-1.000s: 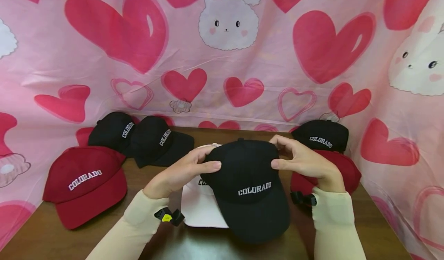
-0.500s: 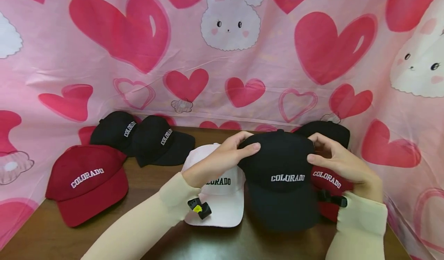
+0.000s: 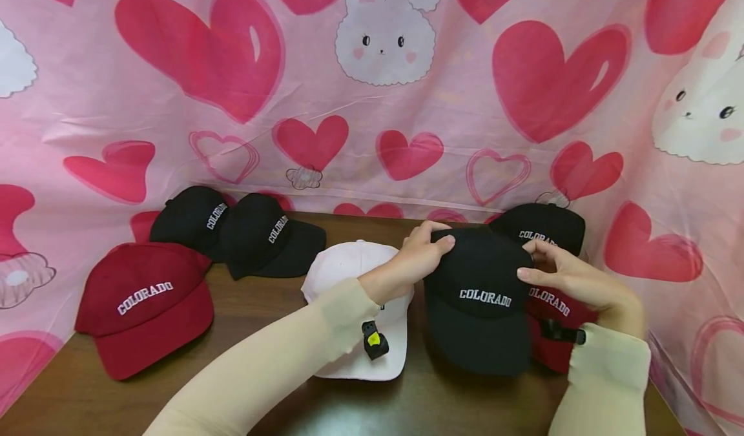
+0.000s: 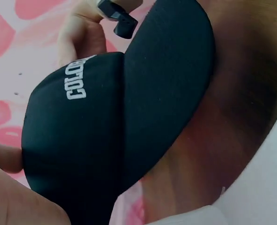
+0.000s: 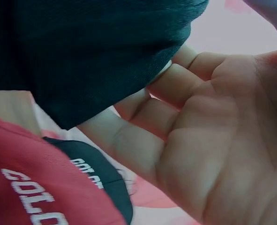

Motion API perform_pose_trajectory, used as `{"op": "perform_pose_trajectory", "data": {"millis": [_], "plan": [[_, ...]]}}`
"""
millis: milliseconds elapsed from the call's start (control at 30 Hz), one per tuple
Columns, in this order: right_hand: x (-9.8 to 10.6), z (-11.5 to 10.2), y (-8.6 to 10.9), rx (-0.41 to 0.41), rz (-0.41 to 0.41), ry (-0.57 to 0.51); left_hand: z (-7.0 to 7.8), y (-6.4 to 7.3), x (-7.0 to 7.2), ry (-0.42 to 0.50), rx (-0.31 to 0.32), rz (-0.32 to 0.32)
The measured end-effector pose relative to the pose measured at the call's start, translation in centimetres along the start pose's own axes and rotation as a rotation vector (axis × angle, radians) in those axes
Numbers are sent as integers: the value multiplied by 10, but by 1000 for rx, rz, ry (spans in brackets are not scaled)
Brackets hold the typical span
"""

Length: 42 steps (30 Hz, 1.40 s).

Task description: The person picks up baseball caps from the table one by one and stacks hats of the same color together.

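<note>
A black baseball cap (image 3: pixel 479 265) with white COLORADO lettering is between my hands, right of the middle in the head view, brim toward me and low over the table. My left hand (image 3: pixel 415 255) grips its crown at the left, thumb on the front. My right hand (image 3: pixel 572 281) holds the other side, thumb at the cap's edge; in the right wrist view its fingers (image 5: pixel 143 136) reach behind the black fabric. A white cap (image 3: pixel 331 268) sits under my left forearm, its lettering mostly hidden. Behind my right hand is a red cap (image 3: pixel 552 303), partly covered.
Another black cap (image 3: pixel 546 219) stands behind the right red one. At the left are a red cap (image 3: pixel 151 294) and, farther back, two overlapping black caps (image 3: pixel 188 219). A pink heart-and-rabbit cloth (image 3: pixel 453 100) hangs around the wooden table (image 3: pixel 261 307).
Both hands have carried the black cap rightward from in front of the white cap to before the right red cap. Over the last half second it has lowered slightly, its crown tipping back.
</note>
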State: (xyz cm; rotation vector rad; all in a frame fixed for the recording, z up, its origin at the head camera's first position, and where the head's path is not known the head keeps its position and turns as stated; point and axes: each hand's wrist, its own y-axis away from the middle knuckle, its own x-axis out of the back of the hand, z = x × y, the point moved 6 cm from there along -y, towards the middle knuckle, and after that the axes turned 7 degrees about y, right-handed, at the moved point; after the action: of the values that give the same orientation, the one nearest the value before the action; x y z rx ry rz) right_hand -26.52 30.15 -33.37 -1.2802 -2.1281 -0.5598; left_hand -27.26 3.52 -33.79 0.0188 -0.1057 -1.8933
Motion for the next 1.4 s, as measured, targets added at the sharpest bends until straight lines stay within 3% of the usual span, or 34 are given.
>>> {"op": "perform_pose_trajectory", "data": {"millis": [200, 400, 567, 1000, 1400], "plan": [[-12, 20, -14, -38, -78, -36, -10, -5, -2, -81, 59, 52], [-24, 36, -24, -55, -153, -75, -15, -9, -3, -163, 56, 84], [-27, 42, -29, -52, -164, -116, -16, -12, -4, -179, 58, 102], [-20, 47, -27, -106, -133, -6, -30, -14, -12, -244, 126, 5], [-29, 42, -36, -77, -137, -45, -32, -18, -11, -238, 126, 15]]}}
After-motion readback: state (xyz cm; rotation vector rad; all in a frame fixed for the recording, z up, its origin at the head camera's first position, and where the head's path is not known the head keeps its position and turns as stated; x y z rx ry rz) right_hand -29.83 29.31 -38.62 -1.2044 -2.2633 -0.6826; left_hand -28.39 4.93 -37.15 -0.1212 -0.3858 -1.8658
